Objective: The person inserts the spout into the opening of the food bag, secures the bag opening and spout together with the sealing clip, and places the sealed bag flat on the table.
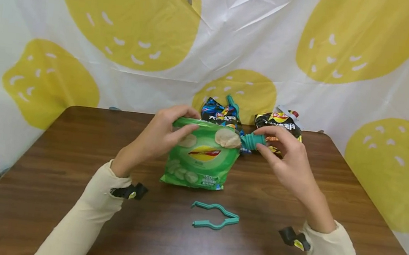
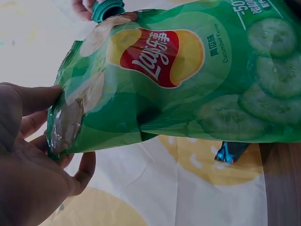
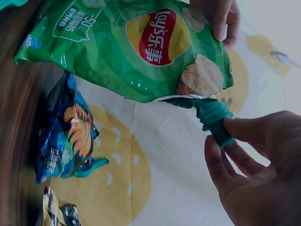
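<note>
A green bag of cucumber chips [image 1: 201,165] is held up over the table by my left hand [image 1: 166,129], which grips its upper left corner between thumb and fingers. My right hand [image 1: 287,154] pinches a teal threaded spout [image 1: 253,141] at the bag's upper right corner. In the right wrist view, the inner end of this spout [image 3: 216,120] sits at the bag's open, silvery edge; how far it reaches inside is hidden. A teal bag clip [image 1: 233,218] lies spread apart on the table in front of the bag.
Behind the green bag stands a blue chip bag [image 1: 219,111] with a teal clip [image 1: 232,105] on its top. A black chip bag [image 1: 280,120] stands to its right, partly hidden by my right hand. A fruit-printed cloth [image 1: 244,51] hangs behind the brown table [image 1: 83,146].
</note>
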A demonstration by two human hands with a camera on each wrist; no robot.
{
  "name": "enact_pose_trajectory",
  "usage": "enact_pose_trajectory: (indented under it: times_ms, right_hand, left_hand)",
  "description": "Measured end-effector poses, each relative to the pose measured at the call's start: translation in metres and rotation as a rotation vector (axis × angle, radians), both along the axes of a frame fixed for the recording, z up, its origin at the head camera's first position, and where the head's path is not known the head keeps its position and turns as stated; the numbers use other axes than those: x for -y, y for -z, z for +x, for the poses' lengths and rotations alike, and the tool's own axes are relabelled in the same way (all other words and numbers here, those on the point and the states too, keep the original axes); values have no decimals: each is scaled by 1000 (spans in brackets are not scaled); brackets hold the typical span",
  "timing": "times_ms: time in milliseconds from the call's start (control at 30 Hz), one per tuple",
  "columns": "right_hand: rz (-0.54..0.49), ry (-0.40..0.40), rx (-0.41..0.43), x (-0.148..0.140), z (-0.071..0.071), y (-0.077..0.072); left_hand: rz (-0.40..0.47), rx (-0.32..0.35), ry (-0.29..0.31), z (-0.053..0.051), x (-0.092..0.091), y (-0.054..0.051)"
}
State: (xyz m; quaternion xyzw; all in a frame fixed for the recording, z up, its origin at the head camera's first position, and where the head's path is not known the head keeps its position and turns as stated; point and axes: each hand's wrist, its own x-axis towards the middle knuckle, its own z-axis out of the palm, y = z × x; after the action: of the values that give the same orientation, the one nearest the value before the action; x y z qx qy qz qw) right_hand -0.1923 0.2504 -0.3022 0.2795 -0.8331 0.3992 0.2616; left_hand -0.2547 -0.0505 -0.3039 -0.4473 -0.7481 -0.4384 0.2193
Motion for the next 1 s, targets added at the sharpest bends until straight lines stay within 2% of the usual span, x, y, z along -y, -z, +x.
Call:
enact_pose_trajectory:
  times_ms: [167, 300, 467, 533, 600, 700, 767, 1000]
  right_hand:
    - [2, -11, 54, 4, -3, 7]
    - [-45, -1, 127, 6, -4, 13]
    - [-48, -1, 112, 4, -5, 13]
    - [-37, -33, 96, 3, -7, 13]
    - [-52, -96, 116, 3, -7, 14]
    - [-115, -175, 165, 3, -6, 16]
    - [-159, -183, 192, 3, -7, 18]
    - [-156, -38, 232, 8, -15, 29]
  left_hand:
    - [22, 50, 59, 0, -1, -1]
    - [31, 98, 82, 1, 0, -2]
    - [53, 168, 128, 0, 2, -4]
    - [62, 166, 135, -1, -1, -3]
    - [58, 160, 138, -2, -4, -2]
    - [30, 158, 133, -3, -11, 0]
    - [12, 166, 126, -4, -13, 2]
    - [-9, 146, 20, -7, -11, 8]
